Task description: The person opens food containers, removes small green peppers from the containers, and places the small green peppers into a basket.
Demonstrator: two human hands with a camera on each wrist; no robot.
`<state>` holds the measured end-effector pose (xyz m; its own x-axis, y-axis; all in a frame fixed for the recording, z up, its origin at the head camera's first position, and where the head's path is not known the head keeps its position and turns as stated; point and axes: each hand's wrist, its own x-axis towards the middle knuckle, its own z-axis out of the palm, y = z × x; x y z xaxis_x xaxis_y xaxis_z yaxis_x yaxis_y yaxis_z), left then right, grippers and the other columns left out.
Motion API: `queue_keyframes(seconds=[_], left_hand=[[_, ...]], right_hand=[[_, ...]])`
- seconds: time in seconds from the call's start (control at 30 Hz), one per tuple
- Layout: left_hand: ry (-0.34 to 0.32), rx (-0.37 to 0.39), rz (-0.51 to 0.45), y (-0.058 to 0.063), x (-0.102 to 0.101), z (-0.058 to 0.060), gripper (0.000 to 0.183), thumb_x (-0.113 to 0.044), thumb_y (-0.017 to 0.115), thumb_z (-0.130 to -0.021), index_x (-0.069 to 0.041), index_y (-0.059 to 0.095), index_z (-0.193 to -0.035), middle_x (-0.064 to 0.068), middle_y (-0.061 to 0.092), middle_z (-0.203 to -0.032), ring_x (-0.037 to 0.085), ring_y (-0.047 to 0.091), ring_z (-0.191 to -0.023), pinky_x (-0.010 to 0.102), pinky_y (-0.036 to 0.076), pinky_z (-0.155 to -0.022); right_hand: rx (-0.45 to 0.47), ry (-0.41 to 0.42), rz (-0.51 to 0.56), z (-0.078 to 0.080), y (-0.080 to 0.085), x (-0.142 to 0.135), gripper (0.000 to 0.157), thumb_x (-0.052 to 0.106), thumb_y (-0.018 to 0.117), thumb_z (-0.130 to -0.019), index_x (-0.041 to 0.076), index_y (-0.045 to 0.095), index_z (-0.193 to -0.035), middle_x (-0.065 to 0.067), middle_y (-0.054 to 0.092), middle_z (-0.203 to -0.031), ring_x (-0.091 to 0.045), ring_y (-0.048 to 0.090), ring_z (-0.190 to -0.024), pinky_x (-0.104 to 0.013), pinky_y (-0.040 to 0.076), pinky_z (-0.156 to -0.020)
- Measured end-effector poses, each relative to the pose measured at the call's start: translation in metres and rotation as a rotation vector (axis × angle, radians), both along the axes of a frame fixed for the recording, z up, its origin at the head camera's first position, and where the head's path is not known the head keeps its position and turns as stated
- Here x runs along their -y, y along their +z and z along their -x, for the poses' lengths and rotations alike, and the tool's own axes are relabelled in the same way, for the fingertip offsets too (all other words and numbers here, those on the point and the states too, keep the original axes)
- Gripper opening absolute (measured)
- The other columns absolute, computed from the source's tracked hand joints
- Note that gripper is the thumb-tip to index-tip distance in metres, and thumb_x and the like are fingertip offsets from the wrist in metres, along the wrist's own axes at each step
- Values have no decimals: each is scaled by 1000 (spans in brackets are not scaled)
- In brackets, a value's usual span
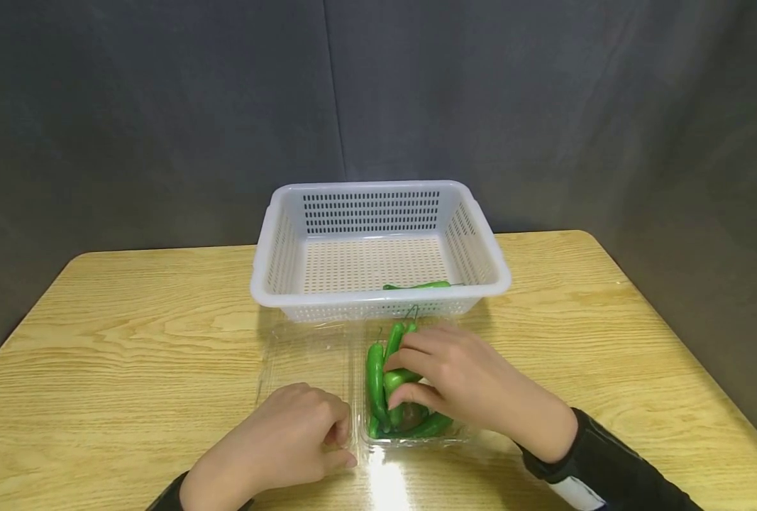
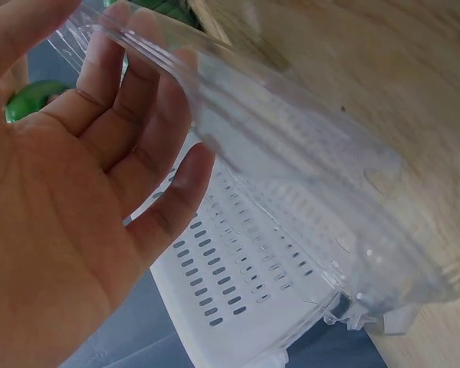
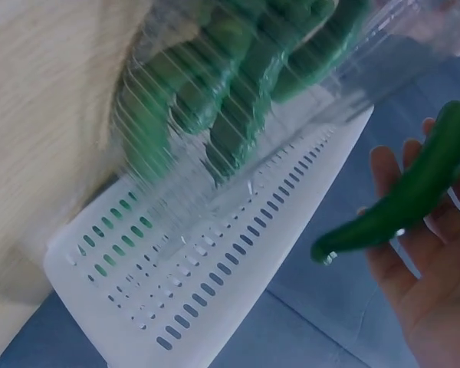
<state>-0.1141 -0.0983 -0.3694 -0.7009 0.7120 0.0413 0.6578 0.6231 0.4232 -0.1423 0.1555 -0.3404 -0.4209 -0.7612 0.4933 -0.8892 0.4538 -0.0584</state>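
My right hand (image 1: 451,369) grips a green pepper (image 3: 414,192) between thumb and fingers, above the clear plastic box (image 1: 461,433). Several more green peppers (image 1: 376,376) lie in that box, partly covered by the hand. Flat on the table to the left lies the box's clear lid (image 1: 304,355), joined to it along one side. My left hand (image 1: 291,436) rests at the lid near the joined side, fingers loosely bent. In the left wrist view, its fingertips touch the clear plastic and the thumb stands apart from them.
A white slotted basket (image 1: 378,297) stands directly behind the box, with a green pepper (image 1: 432,284) in it near the front wall. The wooden table (image 1: 129,341) extends to both sides. A dark grey curtain (image 1: 161,128) hangs behind.
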Motion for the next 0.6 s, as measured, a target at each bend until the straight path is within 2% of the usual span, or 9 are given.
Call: queue_keyframes(seconds=[0.2, 0.43, 0.6], left_hand=[[-2, -22, 7, 0, 0, 0, 33, -32, 86, -75, -24, 55, -68, -17, 42, -58, 0, 40, -56, 23, 38, -59], [-1, -25, 18, 0, 0, -1, 32, -34, 85, -76, -25, 55, -68, -17, 42, -58, 1, 40, -57, 24, 39, -63], [-1, -31, 22, 0, 0, -1, 32, -35, 84, -76, -25, 55, -68, -17, 41, -58, 1, 40, -57, 25, 39, -65]], right_hand=[[-29, -2, 25, 6, 4, 1, 34, 39, 76, -80, 13, 71, -101, 7, 63, -92, -9, 61, -82, -28, 50, -78], [-67, -22, 76, 15, 12, -1, 40, 46, 55, -96, 10, 70, -104, 4, 62, -92, -13, 60, -81, -31, 50, -76], [-70, -35, 120, 21, 17, -3, 42, 48, 55, -95, 11, 71, -102, 5, 61, -90, -13, 57, -77, -29, 49, -70]])
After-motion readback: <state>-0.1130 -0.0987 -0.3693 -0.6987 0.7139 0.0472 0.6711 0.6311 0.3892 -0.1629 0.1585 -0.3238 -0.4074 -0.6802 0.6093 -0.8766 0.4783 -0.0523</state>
